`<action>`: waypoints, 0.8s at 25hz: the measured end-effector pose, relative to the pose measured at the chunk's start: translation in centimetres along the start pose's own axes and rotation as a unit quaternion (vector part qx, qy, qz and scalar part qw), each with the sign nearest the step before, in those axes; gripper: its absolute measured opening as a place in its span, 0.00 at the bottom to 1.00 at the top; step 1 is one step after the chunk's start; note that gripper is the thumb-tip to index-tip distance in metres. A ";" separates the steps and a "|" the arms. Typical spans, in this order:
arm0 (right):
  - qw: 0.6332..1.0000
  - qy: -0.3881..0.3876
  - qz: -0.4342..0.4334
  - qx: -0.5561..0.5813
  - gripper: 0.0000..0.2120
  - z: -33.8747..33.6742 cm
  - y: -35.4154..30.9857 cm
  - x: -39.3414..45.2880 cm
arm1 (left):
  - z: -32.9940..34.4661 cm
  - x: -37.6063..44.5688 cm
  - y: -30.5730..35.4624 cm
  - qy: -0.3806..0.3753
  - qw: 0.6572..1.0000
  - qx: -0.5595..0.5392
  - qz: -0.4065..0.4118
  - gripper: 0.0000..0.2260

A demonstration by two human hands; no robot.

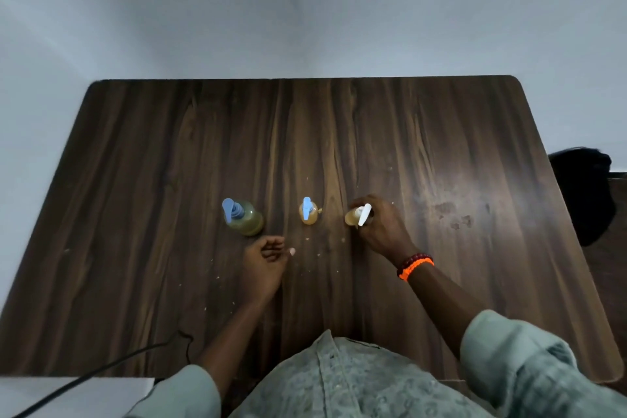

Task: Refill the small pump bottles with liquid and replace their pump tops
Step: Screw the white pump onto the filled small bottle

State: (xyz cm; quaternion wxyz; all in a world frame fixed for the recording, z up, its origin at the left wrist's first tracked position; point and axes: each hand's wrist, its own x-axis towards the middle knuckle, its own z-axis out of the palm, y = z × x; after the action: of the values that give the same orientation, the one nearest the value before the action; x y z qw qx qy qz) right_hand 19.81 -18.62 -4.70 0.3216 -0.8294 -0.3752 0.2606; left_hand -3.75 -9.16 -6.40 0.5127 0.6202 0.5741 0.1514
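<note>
scene: a person seated at a dark wood-grain table (441, 132) with three pump bottles standing in a row near its middle.
right hand: the right hand (381, 226) wraps the small bottle with the white pump (356, 216) at the right end of the row, fingers closed around its body and neck.
left hand: the left hand (266, 260) rests loosely curled on the table just in front of the large bottle, fingers bent inward and pinching nothing.
other bottles: the small bottle with the blue pump (309, 212) stands alone in the middle; the large bottle with the blue pump (245, 218) stands at the left, apart from it.
handling: likely light, stiff plastic, easy to tip; amber liquid inside and specks on the table suggest slick walls. best held low around the body, the other hand twisting the pump collar.
progress: all three pumps look seated, so the work seems near its end.
labels: no brand, label or writing can be read.
</note>
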 end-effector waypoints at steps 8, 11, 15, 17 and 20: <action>0.999 -0.047 -0.008 0.015 0.14 0.2 -0.9 2.1 | 1.7 0.9 1.1 0.000 0.997 0.062 0.045 0.20; 0.999 -0.051 -0.001 0.013 0.11 0.3 -0.8 2.4 | 1.1 1.4 0.4 0.024 0.997 0.072 -0.013 0.17; 0.998 -0.057 0.007 0.023 0.11 0.7 -0.7 2.4 | -1.6 1.8 -1.5 0.060 0.985 0.070 -0.144 0.23; 0.998 -0.059 0.012 0.032 0.12 0.8 -0.7 2.5 | -2.9 2.0 -1.5 0.073 0.982 0.077 -0.156 0.26; 0.997 -0.065 0.026 0.038 0.12 1.0 -0.8 2.4 | -3.9 2.2 0.0 0.091 0.993 0.016 -0.071 0.29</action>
State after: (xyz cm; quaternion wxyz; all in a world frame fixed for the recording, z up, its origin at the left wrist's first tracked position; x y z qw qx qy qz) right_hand 20.21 -15.96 -5.25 0.3208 -0.8075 -0.3630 0.3365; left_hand -6.16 -5.47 -5.62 0.4580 0.5694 0.6634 0.1607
